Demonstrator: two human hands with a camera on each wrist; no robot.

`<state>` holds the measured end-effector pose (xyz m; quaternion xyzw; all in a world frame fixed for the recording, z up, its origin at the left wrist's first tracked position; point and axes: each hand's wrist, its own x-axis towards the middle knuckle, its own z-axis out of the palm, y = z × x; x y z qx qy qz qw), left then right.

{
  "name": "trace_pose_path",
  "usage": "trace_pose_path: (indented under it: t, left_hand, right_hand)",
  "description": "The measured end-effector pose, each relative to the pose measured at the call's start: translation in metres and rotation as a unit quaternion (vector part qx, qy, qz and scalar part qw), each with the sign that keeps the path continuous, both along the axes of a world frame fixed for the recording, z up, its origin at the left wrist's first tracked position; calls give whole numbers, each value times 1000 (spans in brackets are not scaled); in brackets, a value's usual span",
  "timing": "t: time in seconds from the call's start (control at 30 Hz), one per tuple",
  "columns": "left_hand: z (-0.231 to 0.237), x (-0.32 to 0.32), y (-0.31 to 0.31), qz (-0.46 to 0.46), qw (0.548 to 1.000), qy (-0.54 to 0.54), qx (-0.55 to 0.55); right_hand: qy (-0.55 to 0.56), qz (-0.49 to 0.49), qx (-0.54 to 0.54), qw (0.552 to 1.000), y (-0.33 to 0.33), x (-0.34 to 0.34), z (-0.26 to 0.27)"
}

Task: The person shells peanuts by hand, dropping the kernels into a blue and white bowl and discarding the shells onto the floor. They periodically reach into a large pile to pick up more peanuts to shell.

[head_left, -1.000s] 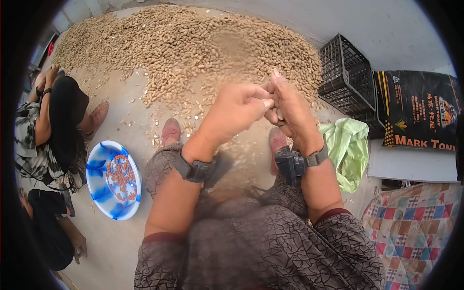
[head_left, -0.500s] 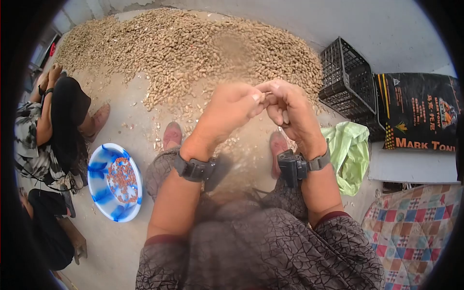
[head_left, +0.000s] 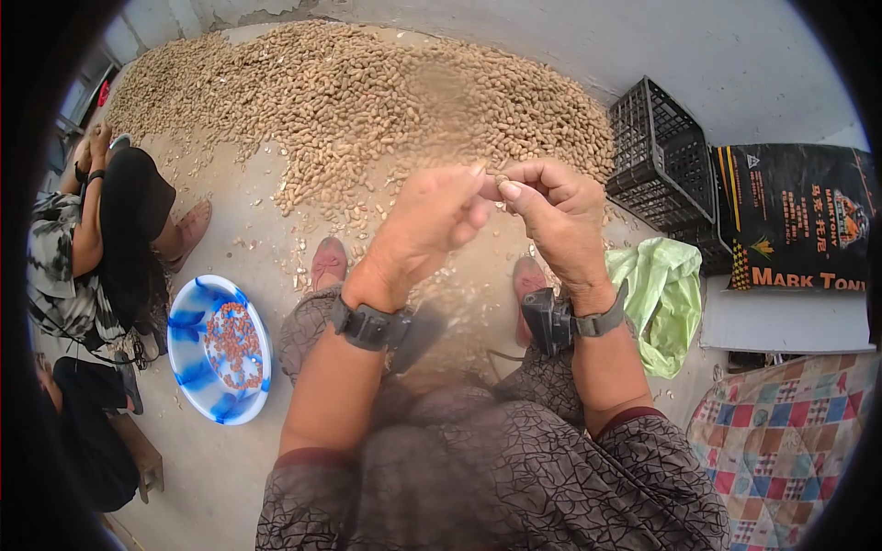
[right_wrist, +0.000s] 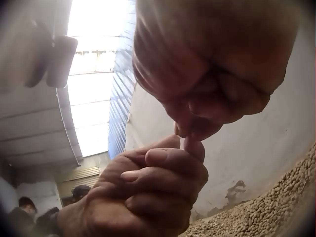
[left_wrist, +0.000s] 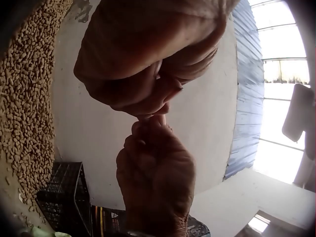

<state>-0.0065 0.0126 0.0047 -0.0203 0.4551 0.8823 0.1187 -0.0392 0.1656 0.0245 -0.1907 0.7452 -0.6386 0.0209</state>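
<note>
One small peanut (head_left: 501,180) at the fingertips, half covered

At the far left, the dark rim of the head view cuts off a seated person (head_left: 138,197), whose clasped hands are too small to read. Below, a wooden stool (head_left: 138,445) shows only in part behind dark clothing. Next comes a blue-and-white basin (head_left: 186,344) with reddish kernels (head_left: 234,344) inside. Behind, a broad heap of peanuts (head_left: 322,101) spreads toward the wall, one patch of it smeared; the hands block some of its near edge.

The left hand (head_left: 427,220) has its thumb and forefinger drawn together at the peanut, other fingers bent and slightly blurred; whether it pinches the peanut or merely touches it, I cannot tell. The right hand (head_left: 562,220) pinches the peanut between thumb and forefinger, in front of the heap. Both wrist views show the fingertips meeting in shadow, hiding most of what lies between.

Just beside the right wrist, a crumpled green bag (head_left: 654,303) is partly covered by the wrist strap (head_left: 602,321). Beyond stand black crates (head_left: 657,151), then a black sack (head_left: 799,216), its lettering cropped. A patchwork cloth (head_left: 781,441) runs into the dark rim.
</note>
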Motion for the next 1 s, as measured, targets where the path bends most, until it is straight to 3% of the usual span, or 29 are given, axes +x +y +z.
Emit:
trace_pose_path:
  t: [0.23, 0.3, 0.43, 0.53, 0.6, 0.67, 0.8, 0.87, 1.0]
  left_hand:
    - [-2, -2, -4, 36, 998, -12, -47]
    - [-3, -3, -8, 65, 995, -42, -56]
    - [1, -1, -14, 88, 994, 16, -70]
    - [4, 3, -8, 50, 993, 45, -94]
    - [8, 5, -2, 23, 991, 64, -114]
    - [15, 8, 6, -19, 977, 75, -200]
    - [-5, 5, 19, -22, 971, 147, -185]
    - [-6, 5, 22, 24, 922, 193, -335]
    - [-8, 3, 26, 60, 926, 189, -322]
  right_hand:
    - [-75, 21, 17, 997, 8, 0, 10]
    - [-128, 177, 147, 965, 12, -2, 21]
    - [-182, 110, 179, 961, 6, -4, 17]
    - [-297, 77, -7, 952, 9, -15, 8]
    - [-308, 66, -21, 949, 7, -14, 7]
    - [-321, 57, -34, 945, 4, -13, 6]
    - [-332, 22, -81, 939, -4, -13, -7]
    - [-336, 8, -85, 938, -5, -14, -13]
    - [-376, 54, -156, 912, -3, -14, -11]
